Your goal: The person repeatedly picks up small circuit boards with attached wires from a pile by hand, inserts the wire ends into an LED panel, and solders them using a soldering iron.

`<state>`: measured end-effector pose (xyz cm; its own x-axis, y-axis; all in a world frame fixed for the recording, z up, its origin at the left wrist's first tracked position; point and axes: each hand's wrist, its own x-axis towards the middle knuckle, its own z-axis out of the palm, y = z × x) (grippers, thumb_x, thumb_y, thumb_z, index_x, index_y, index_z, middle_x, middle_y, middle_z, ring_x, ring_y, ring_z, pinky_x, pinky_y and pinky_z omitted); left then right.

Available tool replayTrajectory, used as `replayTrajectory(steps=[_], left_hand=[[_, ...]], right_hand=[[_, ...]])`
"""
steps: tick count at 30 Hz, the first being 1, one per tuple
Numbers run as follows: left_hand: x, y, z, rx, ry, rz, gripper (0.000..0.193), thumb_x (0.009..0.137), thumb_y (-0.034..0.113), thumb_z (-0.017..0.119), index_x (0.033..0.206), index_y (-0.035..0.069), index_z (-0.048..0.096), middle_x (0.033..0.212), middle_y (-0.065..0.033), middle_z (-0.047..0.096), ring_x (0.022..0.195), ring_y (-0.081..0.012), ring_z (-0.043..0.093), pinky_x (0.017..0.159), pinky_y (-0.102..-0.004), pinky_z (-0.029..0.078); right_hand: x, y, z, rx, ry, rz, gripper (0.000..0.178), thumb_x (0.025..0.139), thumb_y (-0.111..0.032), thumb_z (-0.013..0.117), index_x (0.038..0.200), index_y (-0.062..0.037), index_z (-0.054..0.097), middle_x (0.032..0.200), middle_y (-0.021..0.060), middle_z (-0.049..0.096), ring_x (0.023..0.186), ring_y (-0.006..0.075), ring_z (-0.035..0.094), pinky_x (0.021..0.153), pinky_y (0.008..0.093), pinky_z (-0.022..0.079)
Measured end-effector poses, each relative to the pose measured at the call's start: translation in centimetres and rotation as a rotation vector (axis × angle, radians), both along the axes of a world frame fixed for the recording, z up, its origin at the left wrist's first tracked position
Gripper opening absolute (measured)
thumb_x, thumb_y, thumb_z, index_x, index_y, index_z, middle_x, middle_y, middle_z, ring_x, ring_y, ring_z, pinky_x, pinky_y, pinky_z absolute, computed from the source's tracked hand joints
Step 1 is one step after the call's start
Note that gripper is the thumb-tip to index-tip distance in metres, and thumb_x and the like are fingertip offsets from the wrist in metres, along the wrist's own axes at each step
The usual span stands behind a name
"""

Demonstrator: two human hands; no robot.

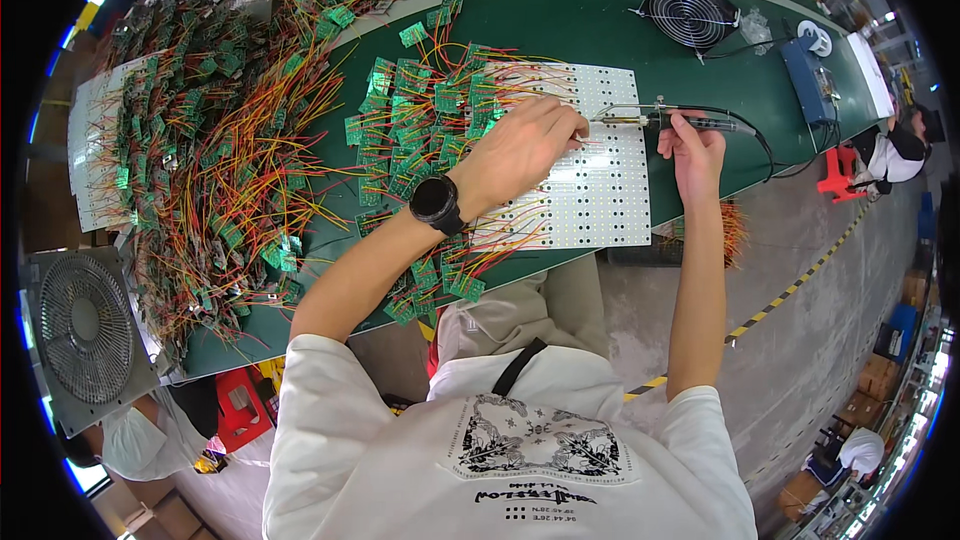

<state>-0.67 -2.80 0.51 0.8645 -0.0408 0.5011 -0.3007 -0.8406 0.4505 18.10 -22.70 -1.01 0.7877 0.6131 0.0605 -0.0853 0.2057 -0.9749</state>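
Observation:
A white panel (610, 200) dotted with rows of small pads lies on the green bench. Over its middle, my left hand (530, 145) is closed in a pinch, and what its fingertips hold is too small to make out. My right hand (692, 152) grips the black handle of a soldering iron (712, 123) at the panel's right edge. The iron's metal tip and thin feed tube point left, close to my left fingertips. Small green circuit boards (410, 120) with red and yellow wires cover the panel's left side, partly under my left forearm.
A big heap of wired boards (230, 150) fills the bench's left side. At the back right stand a black fan (690, 10), a blue box-shaped unit (810, 80) and a solder spool (815, 38). Cables trail from the iron. A grey fan (88, 330) stands at left; people sit farther off.

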Motion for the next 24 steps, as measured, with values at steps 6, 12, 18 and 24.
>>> replayTrajectory(steps=[6, 12, 18, 24], left_hand=[[-0.33, 0.00, 0.52, 0.093, -0.056, 0.044, 0.015, 0.079, 0.010, 0.065, 0.091, 0.002, 0.062, 0.086, -0.0102, 0.058, 0.085, -0.0298, 0.057, 0.077, -0.0394, 0.047], [-0.40, 0.27, 0.14, 0.033, -0.056, 0.102, 0.011, 0.078, 0.012, 0.066, 0.081, 0.002, 0.063, 0.081, -0.0102, 0.057, 0.081, -0.0289, 0.057, 0.073, -0.0389, 0.048], [-0.13, 0.42, -0.13, 0.017, -0.042, 0.154, 0.011, 0.077, 0.012, 0.067, 0.080, 0.002, 0.062, 0.080, -0.0107, 0.057, 0.077, -0.0297, 0.057, 0.068, -0.0393, 0.048], [0.08, 0.38, -0.37, 0.012, -0.039, 0.161, 0.012, 0.077, 0.012, 0.067, 0.079, 0.002, 0.062, 0.079, -0.0112, 0.056, 0.075, -0.0305, 0.057, 0.067, -0.0400, 0.048]], right_hand=[[0.22, -0.12, 0.09, -0.019, 0.015, -0.004, 0.020, 0.086, -0.010, 0.064, 0.099, 0.0052, 0.061, 0.072, 0.0112, 0.064, 0.057, 0.0151, 0.059, 0.052, 0.0242, 0.043], [-0.02, -0.18, 0.26, -0.072, -0.047, 0.087, 0.019, 0.087, -0.008, 0.063, 0.100, 0.0054, 0.060, 0.078, 0.0115, 0.064, 0.061, 0.0158, 0.060, 0.054, 0.0261, 0.045], [-0.23, -0.22, 0.07, -0.046, -0.127, 0.102, 0.019, 0.086, -0.006, 0.062, 0.101, 0.0066, 0.060, 0.080, 0.0117, 0.064, 0.061, 0.0161, 0.060, 0.054, 0.0263, 0.046], [-0.03, -0.36, -0.33, -0.065, -0.145, 0.123, 0.019, 0.086, -0.004, 0.063, 0.100, 0.0075, 0.060, 0.078, 0.0109, 0.063, 0.060, 0.0157, 0.060, 0.054, 0.0262, 0.046]])
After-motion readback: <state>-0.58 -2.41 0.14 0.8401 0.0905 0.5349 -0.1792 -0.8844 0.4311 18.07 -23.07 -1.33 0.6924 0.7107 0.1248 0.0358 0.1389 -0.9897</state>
